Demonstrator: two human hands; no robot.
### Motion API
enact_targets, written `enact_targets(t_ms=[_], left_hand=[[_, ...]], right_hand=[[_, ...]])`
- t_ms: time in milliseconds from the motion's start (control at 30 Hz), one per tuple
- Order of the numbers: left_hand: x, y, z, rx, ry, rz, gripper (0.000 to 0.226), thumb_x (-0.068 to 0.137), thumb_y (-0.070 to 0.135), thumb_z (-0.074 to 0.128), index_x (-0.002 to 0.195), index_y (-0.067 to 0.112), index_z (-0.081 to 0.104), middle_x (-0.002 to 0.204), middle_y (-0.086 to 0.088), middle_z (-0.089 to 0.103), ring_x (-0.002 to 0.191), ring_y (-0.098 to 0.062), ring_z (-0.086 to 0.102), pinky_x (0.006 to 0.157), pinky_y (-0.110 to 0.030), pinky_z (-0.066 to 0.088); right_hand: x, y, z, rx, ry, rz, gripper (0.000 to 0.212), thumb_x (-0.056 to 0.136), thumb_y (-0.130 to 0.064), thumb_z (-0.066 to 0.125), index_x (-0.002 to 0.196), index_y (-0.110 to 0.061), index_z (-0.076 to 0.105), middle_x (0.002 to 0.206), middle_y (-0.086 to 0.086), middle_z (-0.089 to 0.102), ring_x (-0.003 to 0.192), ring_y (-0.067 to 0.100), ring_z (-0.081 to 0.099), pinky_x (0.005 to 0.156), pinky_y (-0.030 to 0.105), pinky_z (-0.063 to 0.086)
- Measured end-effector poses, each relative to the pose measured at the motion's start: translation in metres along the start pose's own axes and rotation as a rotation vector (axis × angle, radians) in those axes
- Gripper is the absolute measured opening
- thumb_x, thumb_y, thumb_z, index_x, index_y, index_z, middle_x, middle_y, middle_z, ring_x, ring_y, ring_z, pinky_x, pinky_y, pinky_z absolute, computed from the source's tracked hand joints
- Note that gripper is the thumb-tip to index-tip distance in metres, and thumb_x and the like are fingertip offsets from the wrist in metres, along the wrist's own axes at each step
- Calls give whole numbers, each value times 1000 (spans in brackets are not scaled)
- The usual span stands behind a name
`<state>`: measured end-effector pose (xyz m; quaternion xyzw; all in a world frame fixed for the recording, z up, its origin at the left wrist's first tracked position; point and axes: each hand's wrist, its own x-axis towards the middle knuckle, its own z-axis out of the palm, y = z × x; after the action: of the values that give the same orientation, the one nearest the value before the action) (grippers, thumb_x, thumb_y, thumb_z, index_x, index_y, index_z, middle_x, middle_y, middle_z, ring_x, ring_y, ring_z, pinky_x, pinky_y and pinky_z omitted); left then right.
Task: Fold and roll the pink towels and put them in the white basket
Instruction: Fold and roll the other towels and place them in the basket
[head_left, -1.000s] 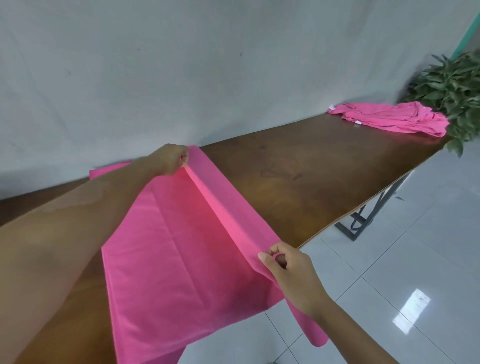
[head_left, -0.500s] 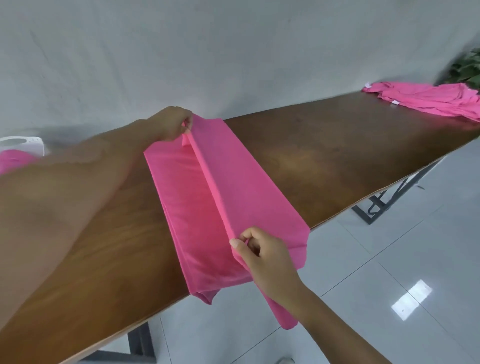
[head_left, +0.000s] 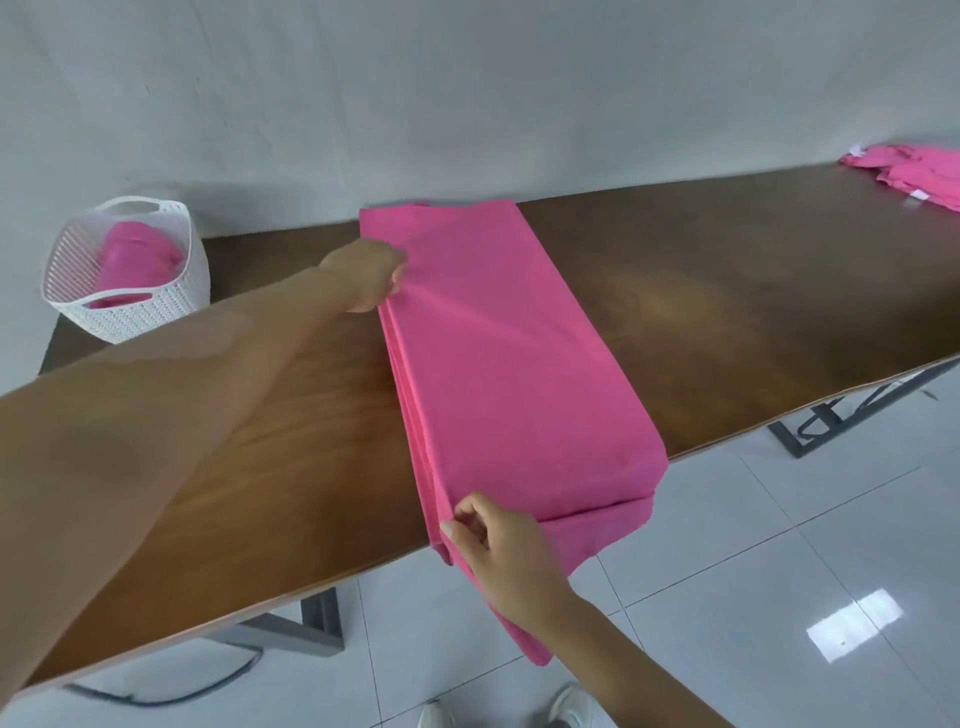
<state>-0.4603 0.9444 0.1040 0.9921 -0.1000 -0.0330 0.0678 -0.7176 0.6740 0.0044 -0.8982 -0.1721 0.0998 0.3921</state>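
Note:
A pink towel (head_left: 509, 353), folded into a long narrow strip, lies across the brown table (head_left: 727, 291), its near end hanging over the front edge. My left hand (head_left: 371, 280) pinches the strip's left edge near the far end. My right hand (head_left: 498, 545) pinches the same edge at the near end, by the table's front edge. A white basket (head_left: 171, 291) stands at the table's far left with a rolled pink towel (head_left: 136, 255) inside.
A heap of unfolded pink towels (head_left: 914, 171) lies at the table's far right. A grey wall runs close behind the table. White floor tiles and the table's dark metal legs (head_left: 831, 421) show below, and my shoes at the bottom edge.
Both hands carried the lifted edge over to the left and laid it down, so the towel is now a flat narrow strip. The view swung left and the basket came into sight.

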Motion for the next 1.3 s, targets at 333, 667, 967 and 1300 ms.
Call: enact_targets(t_ms=[333,667,967,1300], left_hand=[[-49,102,61,-249,59,156,14,98,23,64,107,12,63,118,-10,64,114,-32,55,100,-46,46],[-86,230,147,-336,43,97,60,99,49,55,151,24,43,164,-9,25,153,-29,19,124,-40,13],[-94,256,170,-100,156,-31,67,99,63,21,154,29,38,166,-1,25,154,-22,16,125,-41,15],[-94,255,171,-100,184,-46,65,98,64,27,151,31,42,164,3,30,153,-19,21,125,-41,20]], right_hand=[[-29,32,-47,94,40,136,14,102,-38,54,90,-33,61,77,-19,71,67,8,68,66,33,54],[-67,168,-104,367,362,591,7,100,-26,63,100,-19,61,96,5,70,64,16,71,66,42,59],[-38,206,-124,997,152,807,22,103,-30,58,120,-16,64,114,2,73,104,21,70,76,32,55],[-22,224,-121,1341,43,928,28,95,-34,70,99,-7,70,74,2,58,74,18,54,73,35,51]])
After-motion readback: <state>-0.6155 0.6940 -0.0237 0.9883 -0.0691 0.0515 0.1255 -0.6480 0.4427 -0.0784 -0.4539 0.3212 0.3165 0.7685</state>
